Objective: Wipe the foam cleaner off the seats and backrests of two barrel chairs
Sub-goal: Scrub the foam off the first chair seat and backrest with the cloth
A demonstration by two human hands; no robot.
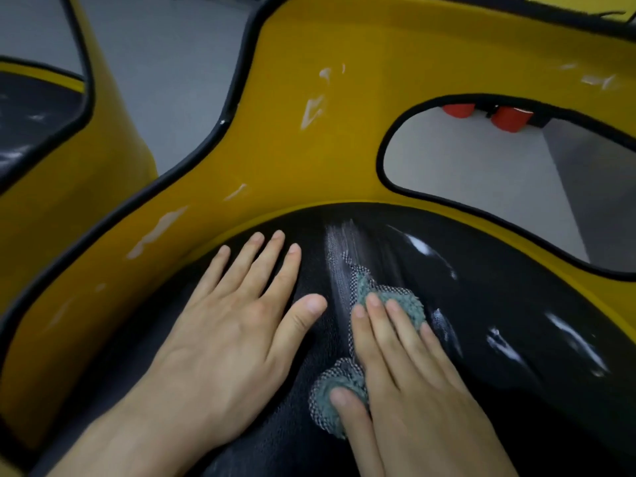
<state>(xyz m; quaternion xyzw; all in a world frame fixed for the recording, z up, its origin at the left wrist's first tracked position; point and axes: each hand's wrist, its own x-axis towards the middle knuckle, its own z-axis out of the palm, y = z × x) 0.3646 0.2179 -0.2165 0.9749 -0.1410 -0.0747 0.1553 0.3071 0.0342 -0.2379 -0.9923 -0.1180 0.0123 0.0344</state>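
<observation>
head: right hand (406,366) flat on cloth (401,299), foam streak (339,249) just ahead of it.
fingers straight, pressing cloth onto black seat (516,297); streak runs lengthwise toward yellow backrest (344,149). left hand (234,325) splayed flat alongside, holding nothing.

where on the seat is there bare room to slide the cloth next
Widest open stretch: the seat right of the right hand and cloth, out to the yellow backrest, streaked with foam. A narrow band lies beyond the fingertips of the left hand. The middle is crowded, both hands side by side.
</observation>
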